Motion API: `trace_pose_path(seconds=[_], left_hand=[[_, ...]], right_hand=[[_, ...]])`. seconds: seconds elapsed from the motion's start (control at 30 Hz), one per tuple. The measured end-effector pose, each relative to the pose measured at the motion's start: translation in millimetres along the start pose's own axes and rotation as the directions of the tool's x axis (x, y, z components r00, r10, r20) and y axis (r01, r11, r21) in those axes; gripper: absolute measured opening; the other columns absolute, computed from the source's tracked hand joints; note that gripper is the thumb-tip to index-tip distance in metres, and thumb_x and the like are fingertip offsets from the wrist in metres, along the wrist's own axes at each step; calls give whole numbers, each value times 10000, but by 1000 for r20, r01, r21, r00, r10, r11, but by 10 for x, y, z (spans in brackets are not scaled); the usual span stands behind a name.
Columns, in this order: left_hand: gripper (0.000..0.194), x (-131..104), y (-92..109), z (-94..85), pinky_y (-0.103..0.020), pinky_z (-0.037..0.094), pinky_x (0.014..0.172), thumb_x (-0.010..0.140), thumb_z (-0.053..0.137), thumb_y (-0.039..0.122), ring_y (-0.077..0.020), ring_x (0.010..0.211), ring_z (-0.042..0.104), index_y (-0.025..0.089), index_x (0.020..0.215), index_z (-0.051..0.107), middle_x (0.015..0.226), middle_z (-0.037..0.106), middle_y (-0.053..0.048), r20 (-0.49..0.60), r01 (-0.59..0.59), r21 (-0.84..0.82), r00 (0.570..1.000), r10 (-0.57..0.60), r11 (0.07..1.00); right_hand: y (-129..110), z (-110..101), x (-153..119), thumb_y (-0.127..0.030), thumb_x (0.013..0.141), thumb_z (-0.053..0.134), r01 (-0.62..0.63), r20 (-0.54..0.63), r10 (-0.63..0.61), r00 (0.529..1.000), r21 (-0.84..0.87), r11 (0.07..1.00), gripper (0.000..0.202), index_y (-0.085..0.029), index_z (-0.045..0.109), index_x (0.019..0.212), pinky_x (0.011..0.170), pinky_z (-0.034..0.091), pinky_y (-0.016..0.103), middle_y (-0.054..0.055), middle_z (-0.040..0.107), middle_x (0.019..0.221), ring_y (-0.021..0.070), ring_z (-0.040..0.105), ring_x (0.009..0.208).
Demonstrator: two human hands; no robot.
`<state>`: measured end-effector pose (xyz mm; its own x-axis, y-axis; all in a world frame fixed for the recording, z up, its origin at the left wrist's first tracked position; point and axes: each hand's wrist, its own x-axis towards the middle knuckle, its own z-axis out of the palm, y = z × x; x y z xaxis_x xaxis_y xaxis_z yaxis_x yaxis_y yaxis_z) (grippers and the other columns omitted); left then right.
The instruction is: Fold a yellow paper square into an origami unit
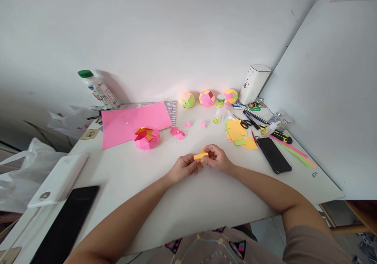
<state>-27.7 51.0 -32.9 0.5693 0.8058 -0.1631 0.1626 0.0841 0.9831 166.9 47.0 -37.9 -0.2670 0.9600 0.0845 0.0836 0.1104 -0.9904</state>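
Note:
A small piece of orange-yellow folded paper is held between both hands above the white table. My left hand pinches its left end between thumb and fingers. At its right side, my right hand grips it the same way. Farther off to the left sits a pink and orange folded-paper bowl shape, open at the top. Beside it lie small folded pink paper pieces. To the right of my hands is a pile of orange and green paper squares.
Three paper balls, one of them pink and yellow, stand along the wall. A pink sheet and a green-capped bottle are at back left. Scissors, glue bottles and a black phone lie at right; a white box at left.

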Motion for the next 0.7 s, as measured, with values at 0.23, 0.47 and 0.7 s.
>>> trace_pose_path(seconds=[0.23,0.47,0.7], left_hand=[[375,1,9,-21,-233,383,486,837,558,531,-102,521,539,163,874,616,763,685,-37,3,-11,-46,1000,11,999],[393,1,-1,-21,-231,388,483,843,559,522,-107,535,560,157,980,607,791,696,-49,9,-21,-80,1000,22,997],[415,6,-6,-19,-227,386,485,852,553,514,-111,552,567,141,1031,587,792,685,-62,12,1,-80,1000,0,997]], right_hand=[[-28,-75,55,-395,774,673,-159,104,152,983,55,986,359,-180,539,1028,518,470,234,-14,577,774,91,569,582],[-33,-85,59,-399,802,653,-150,137,142,980,47,988,261,-180,517,850,521,443,225,-32,603,663,94,574,562],[-24,-78,56,-400,805,642,-134,127,130,983,20,991,252,-182,522,842,532,449,234,-22,625,677,104,588,574]])
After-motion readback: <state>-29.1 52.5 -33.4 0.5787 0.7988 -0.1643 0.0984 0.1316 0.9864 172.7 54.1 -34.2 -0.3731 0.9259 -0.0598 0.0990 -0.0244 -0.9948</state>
